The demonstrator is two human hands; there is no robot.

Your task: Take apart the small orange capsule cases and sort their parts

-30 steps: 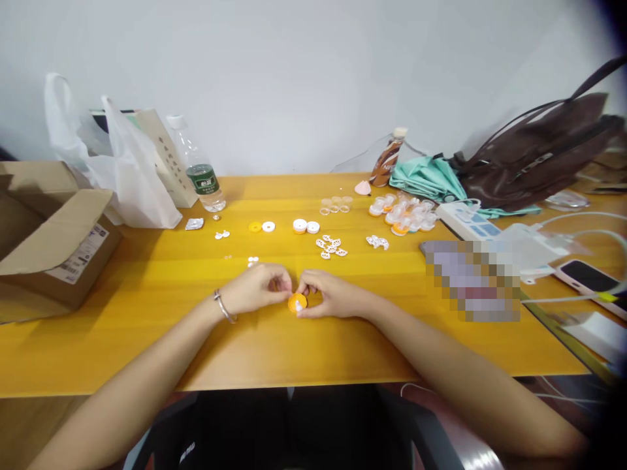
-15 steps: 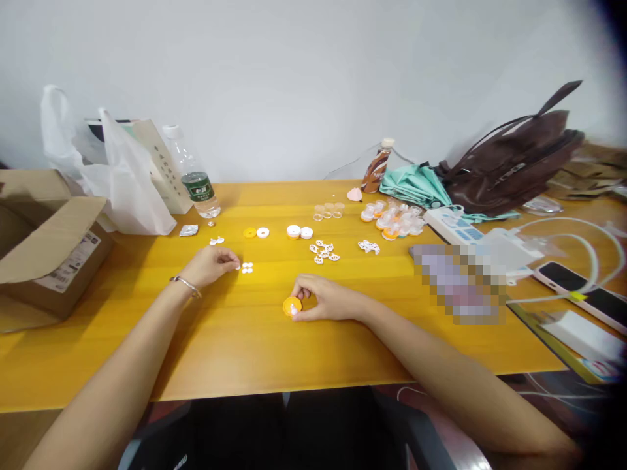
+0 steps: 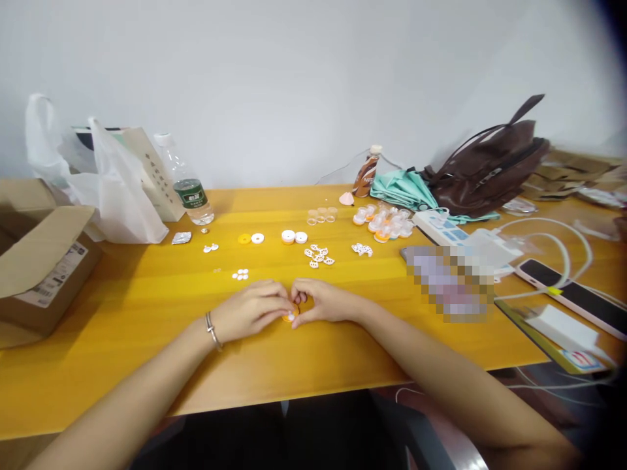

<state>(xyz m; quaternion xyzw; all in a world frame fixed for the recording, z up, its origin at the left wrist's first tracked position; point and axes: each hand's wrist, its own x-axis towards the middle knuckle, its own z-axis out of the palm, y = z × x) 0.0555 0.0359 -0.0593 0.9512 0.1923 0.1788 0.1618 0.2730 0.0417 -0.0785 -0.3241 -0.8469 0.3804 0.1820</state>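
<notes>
Where both meet: left hand (image 3: pixel 252 309), right hand (image 3: pixel 321 300), one orange disc (image 3: pixel 290 316).

The table (image 3: pixel 147 307) is bright yellow wood grain. An orange disc (image 3: pixel 290 316) shows between the fingers. The plastic bag (image 3: pixel 112 189) is white, the handbag (image 3: pixel 484 170) dark brown, the umbrella (image 3: pixel 399 189) mint green, the bottle label (image 3: pixel 187 192) green.

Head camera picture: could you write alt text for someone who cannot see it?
Two bare hands, left hand and right hand, meet over a small orange disc on a yellow wooden table. Behind them lie small white pieces, a water bottle, a cardboard box and a brown bag.
</notes>
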